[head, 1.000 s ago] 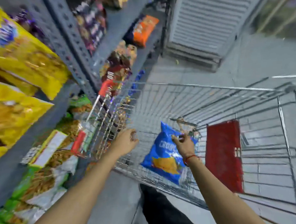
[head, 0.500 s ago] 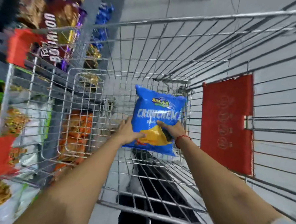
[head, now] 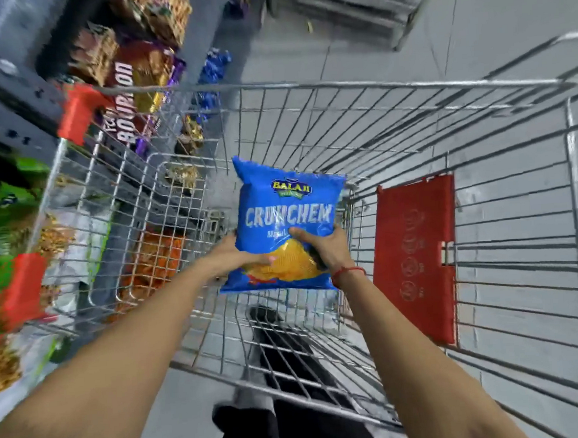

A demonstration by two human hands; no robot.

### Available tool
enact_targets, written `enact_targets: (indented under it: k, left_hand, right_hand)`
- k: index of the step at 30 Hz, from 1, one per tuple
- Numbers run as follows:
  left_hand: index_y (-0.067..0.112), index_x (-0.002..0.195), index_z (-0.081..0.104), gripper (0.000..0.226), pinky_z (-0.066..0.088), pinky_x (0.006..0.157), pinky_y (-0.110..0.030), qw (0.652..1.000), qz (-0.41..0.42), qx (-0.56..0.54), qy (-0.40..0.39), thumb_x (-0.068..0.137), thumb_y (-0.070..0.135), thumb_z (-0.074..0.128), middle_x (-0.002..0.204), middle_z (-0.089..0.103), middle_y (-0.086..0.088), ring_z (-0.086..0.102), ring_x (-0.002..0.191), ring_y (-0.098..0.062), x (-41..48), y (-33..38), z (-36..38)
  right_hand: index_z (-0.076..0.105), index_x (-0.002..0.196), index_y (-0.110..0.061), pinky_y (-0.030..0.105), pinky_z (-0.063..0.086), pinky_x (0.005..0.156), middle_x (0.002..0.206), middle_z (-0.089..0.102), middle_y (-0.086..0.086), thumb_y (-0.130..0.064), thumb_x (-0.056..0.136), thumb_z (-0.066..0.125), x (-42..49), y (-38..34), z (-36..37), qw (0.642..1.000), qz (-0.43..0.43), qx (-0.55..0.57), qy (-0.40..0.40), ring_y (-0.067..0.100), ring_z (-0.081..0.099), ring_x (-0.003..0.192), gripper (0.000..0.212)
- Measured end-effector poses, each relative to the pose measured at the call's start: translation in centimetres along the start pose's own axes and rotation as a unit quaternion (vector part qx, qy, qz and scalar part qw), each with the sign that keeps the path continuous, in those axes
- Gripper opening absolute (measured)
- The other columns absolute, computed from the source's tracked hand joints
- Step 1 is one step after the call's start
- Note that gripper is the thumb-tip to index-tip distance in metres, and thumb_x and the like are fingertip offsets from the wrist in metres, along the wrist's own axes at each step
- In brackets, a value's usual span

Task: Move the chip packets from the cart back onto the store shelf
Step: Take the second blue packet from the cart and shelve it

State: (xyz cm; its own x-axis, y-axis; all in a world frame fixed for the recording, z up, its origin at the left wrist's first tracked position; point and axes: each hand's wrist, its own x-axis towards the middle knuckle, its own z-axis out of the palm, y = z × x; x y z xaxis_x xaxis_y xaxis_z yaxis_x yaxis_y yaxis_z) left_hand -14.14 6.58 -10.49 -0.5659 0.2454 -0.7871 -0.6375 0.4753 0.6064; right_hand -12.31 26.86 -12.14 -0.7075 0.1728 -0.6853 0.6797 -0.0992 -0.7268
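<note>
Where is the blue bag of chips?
Mid-frame, the blue crinkly chip packet is held by both hands above the wire cart, shelves to its left.

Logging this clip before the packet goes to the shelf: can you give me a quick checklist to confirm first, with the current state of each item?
1. Blue chip packet held by both hands: ok; left hand at its lower left, right hand at its lower right.
2. Packet lifted off the cart floor: ok.
3. Packet intact: ok, no tear shows on the front.
4. Shelf beside the cart, on the left: ok.
5. Free slot on the shelf: cannot tell, blurred.
6. Other chip packets left in the cart: cannot tell; none shows inside.
</note>
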Motion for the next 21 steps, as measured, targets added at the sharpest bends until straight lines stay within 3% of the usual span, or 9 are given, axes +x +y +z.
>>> enact_targets:
  k: [3,7,10,13,15,19,21]
  left_hand:
    - [0.022,0.119,0.054,0.103,0.050,0.096,-0.032,0.997,0.067,-0.031,0.009,0.027,0.050,0.090,0.121,0.062,0.003,0.061,0.106,-0.012,-3.9,2.6,-1.8]
    - [0.021,0.115,0.043,0.072,0.051,0.067,-0.006,0.983,0.160,-0.057,0.068,0.059,0.016,0.086,0.121,0.057,0.003,0.060,0.091,0.001,-10.6,7.2,-4.0]
    - [0.029,0.114,0.043,0.098,0.048,0.063,-0.003,0.961,0.243,-0.051,0.121,0.029,0.047,0.090,0.110,0.057,0.018,0.058,0.084,0.014,-17.0,10.4,-6.2]
    - [0.036,0.100,0.047,0.092,0.048,0.063,-0.003,0.928,0.319,-0.065,0.180,0.019,0.059,0.084,0.103,0.056,0.023,0.060,0.080,0.019,-23.7,12.9,-8.7]
    - [0.037,0.096,0.047,0.083,0.049,0.062,-0.004,0.902,0.362,-0.070,0.226,0.024,0.056,0.084,0.101,0.056,0.023,0.059,0.076,0.021,-28.7,14.5,-10.0]
    - [0.034,0.097,0.047,0.054,0.050,0.068,-0.005,0.840,0.428,-0.043,0.332,0.062,0.012,0.082,0.097,0.056,0.021,0.057,0.071,0.022,-38.4,16.3,-12.1]
    - [0.033,0.103,0.050,0.059,0.050,0.068,-0.006,0.807,0.449,-0.031,0.382,0.058,0.020,0.086,0.101,0.061,0.020,0.060,0.079,0.015,-43.2,16.5,-13.2]
  right_hand:
    - [0.064,0.096,-0.005,0.016,0.054,0.053,0.081,0.070,-0.002,0.000,0.068,0.080,-2.9,-3.9,1.0,0.998,-0.051,0.038,-0.024,0.000,0.069,0.060,0.032]
    - [0.069,0.096,-0.007,0.021,0.056,0.063,0.075,0.076,-0.009,-0.002,0.064,0.082,-7.5,-10.2,2.9,0.986,-0.147,0.065,-0.043,0.006,0.072,0.071,0.035]
    - [0.068,0.101,-0.004,0.025,0.057,0.067,0.080,0.076,-0.007,-0.001,0.064,0.082,-11.8,-15.8,4.8,0.969,-0.224,0.081,-0.073,0.009,0.073,0.076,0.040]
    - [0.068,0.102,-0.003,0.026,0.056,0.068,0.086,0.076,-0.001,-0.005,0.063,0.084,-17.1,-21.4,7.2,0.944,-0.304,0.084,-0.093,0.012,0.073,0.078,0.043]
    - [0.069,0.098,-0.004,0.022,0.055,0.065,0.082,0.075,-0.004,-0.007,0.062,0.085,-21.0,-24.7,8.8,0.924,-0.356,0.087,-0.110,0.008,0.072,0.072,0.040]
    - [0.070,0.084,-0.018,0.028,0.057,0.072,0.080,0.076,-0.004,-0.018,0.057,0.088,-28.9,-30.4,12.1,0.869,-0.467,0.082,-0.141,0.012,0.073,0.077,0.032]
    - [0.069,0.079,-0.019,0.019,0.056,0.065,0.069,0.075,-0.011,-0.010,0.060,0.086,-33.0,-32.9,13.7,0.838,-0.505,0.097,-0.181,0.004,0.071,0.068,0.027]
